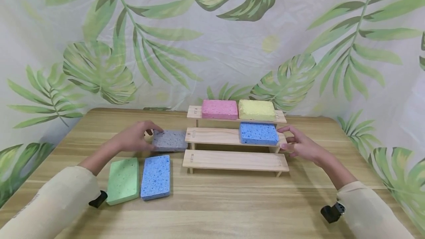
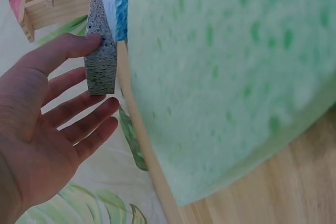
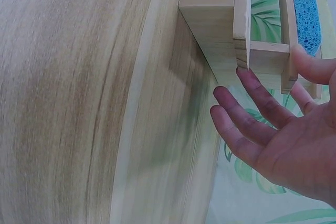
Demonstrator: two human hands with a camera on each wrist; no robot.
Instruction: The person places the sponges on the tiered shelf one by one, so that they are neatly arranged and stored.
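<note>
a green sponge (image 1: 123, 180) and a blue sponge (image 1: 156, 177) lie on the counter (image 1: 212, 209); behind, the left hand (image 1: 135, 138) pinches a gray sponge (image 1: 172, 141) left of the rack (image 1: 232, 160). the right hand (image 1: 303, 146), fingers spread, is beside the shelved blue one (image 1: 259, 133).

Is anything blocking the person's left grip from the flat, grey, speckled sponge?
Nope, nothing visible does: the left grip is touching the flat, grey, speckled sponge. The rectangular, pale green sponge and the rectangular, speckled blue sponge beside it lie closer to the person, not between them.
</note>
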